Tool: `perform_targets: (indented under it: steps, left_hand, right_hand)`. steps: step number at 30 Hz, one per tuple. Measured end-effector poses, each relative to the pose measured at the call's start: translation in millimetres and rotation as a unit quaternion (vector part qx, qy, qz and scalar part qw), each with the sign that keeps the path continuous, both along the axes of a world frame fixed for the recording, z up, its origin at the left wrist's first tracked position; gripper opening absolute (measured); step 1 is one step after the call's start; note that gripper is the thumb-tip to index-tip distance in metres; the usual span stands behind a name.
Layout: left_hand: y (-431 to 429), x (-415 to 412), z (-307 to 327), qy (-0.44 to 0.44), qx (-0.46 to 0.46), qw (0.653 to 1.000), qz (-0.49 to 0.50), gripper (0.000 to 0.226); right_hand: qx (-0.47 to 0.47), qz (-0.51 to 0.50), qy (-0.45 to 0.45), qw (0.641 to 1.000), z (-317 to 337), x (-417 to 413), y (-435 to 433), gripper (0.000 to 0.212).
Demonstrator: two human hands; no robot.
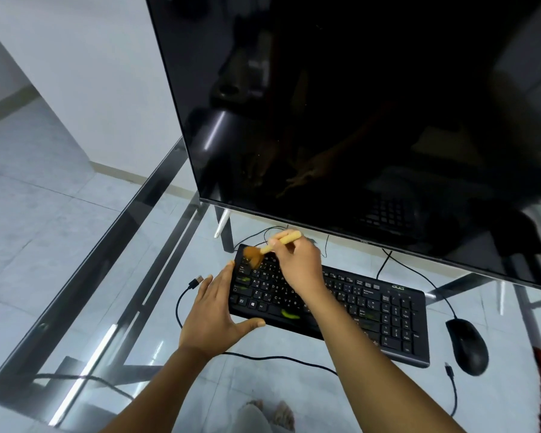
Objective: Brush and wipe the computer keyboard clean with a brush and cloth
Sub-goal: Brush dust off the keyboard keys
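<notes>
Head view: we count one keyboard (356, 303), which our left hand (216, 310) braces spread open, and one brush (270, 246), which our right hand (297, 264) grips closed.

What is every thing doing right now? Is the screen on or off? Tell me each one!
Screen: off, dark.
Keyboard: flat on the glass table, green smudges on some keys.
Brush: held, bristles on the keyboard's far left corner.
Right hand: gripping the brush.
Left hand: open, steadying the keyboard's left end.
Mouse: untouched.
USB plug: unplugged, lying loose.
</notes>
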State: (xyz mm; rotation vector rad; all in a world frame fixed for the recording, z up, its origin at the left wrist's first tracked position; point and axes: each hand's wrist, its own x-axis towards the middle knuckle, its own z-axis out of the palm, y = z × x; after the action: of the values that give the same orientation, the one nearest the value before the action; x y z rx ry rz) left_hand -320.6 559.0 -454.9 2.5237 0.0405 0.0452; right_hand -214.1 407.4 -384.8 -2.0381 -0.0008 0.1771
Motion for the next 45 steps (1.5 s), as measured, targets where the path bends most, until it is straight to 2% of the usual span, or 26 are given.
perform_targets:
  steps: [2,5,8,9,11,13,15,16,17,19,20,21,23,25,27,28,30,32,34,35,36,38,39,41,43,45]
  left_hand:
    - [0,1,1,-0.006,-0.007,1.000,0.004,0.118]
    - [-1,0,1,-0.007,-0.007,1.000,0.003,0.118]
    - [-1,0,2,-0.006,-0.007,1.000,0.000,0.117]
    - [0,0,2,-0.008,-0.010,1.000,0.001,0.117]
    - [-1,1,2,-0.015,-0.014,1.000,0.000,0.117]
    - [-2,0,2,-0.017,-0.014,1.000,0.003,0.117]
    - [-2,0,3,-0.015,-0.013,1.000,0.003,0.117]
    - [-2,0,2,-0.016,-0.013,1.000,0.002,0.117]
    - [-1,0,1,-0.014,-0.012,1.000,0.000,0.117]
    - [-1,0,0,-0.017,-0.010,1.000,-0.003,0.117]
    - [-1,-1,0,-0.022,-0.011,1.000,-0.003,0.117]
    - [-1,0,1,-0.027,-0.012,1.000,-0.003,0.116]
    - [-1,-1,0,-0.029,-0.012,0.999,-0.006,0.116]
    - [-1,-1,-2,-0.022,-0.013,1.000,-0.002,0.116]
    - [1,0,-6,-0.013,-0.003,1.000,-0.005,0.117]
    - [1,0,-7,-0.009,0.000,1.000,-0.005,0.117]
    - [2,0,-8,-0.003,0.000,1.000,-0.010,0.119]
    - [2,1,-7,-0.005,0.008,1.000,-0.023,0.119]
    - [1,1,-7,-0.011,0.030,0.999,-0.033,0.117]
    - [0,1,-7,-0.012,0.039,0.999,-0.032,0.115]
    - [-3,1,-5,-0.010,0.045,0.998,-0.033,0.113]
    - [-12,3,-1,-0.008,0.058,0.997,-0.042,0.109]
    - [-18,4,0,-0.010,0.068,0.996,-0.051,0.107]
    - [-28,7,3,-0.013,0.092,0.993,-0.067,0.105]
    - [-35,10,5,-0.013,0.110,0.990,-0.082,0.105]
    - [-42,13,7,-0.009,0.125,0.988,-0.096,0.106]
  right_hand:
    - [-0.003,-0.036,-0.042,0.998,0,3,-9,0.012]
    - [0.004,0.041,0.025,0.999,1,-2,-18,0.009]
    - [-0.089,0.027,-0.082,0.992,4,-5,-28,0.015]
    - [-0.082,0.020,-0.097,0.992,6,-6,-32,0.016]
    - [-0.049,0.071,-0.045,0.995,6,-10,-38,0.013]
    - [-0.092,0.135,-0.005,0.987,2,-14,-45,0.010]
    - [-0.145,0.086,-0.069,0.983,-2,-14,-55,0.009]
    - [-0.141,0.048,-0.095,0.984,0,-16,-59,0.008]
    - [-0.118,0.030,-0.097,0.988,0,-18,-62,0.008]
    - [-0.041,0.056,-0.009,0.998,4,-21,-67,0.008]
    - [-0.039,0.082,0.028,0.995,5,-24,-69,0.008]
    - [-0.064,0.080,0.024,0.994,4,-25,-72,0.007]
    - [-0.113,0.012,-0.059,0.992,4,-22,-81,0.007]
    - [-0.073,-0.026,-0.050,0.996,8,-20,-88,0.009]
    - [-0.030,0.042,0.053,0.997,11,-23,-91,0.007]
    - [-0.058,0.068,0.067,0.994,10,-26,-92,0.007]
    - [-0.116,0.018,-0.003,0.993,7,-27,-96,0.006]
    - [-0.108,-0.030,-0.050,0.992,12,-28,-102,0.008]
    - [-0.045,0.024,0.026,0.998,15,-29,-105,0.014]
    - [-0.034,0.071,0.072,0.994,16,-32,-105,0.013]
    - [-0.065,0.082,0.077,0.992,15,-34,-106,0.011]
    - [-0.118,0.014,-0.021,0.993,14,-34,-110,0.013]
    - [-0.106,-0.035,-0.058,0.992,14,-34,-113,0.015]
    - [-0.058,-0.049,-0.049,0.996,13,-34,-118,0.016]
    - [-0.040,0.018,0.024,0.999,16,-36,-120,0.013]
    - [-0.069,0.000,-0.010,0.998,17,-35,-125,0.014]
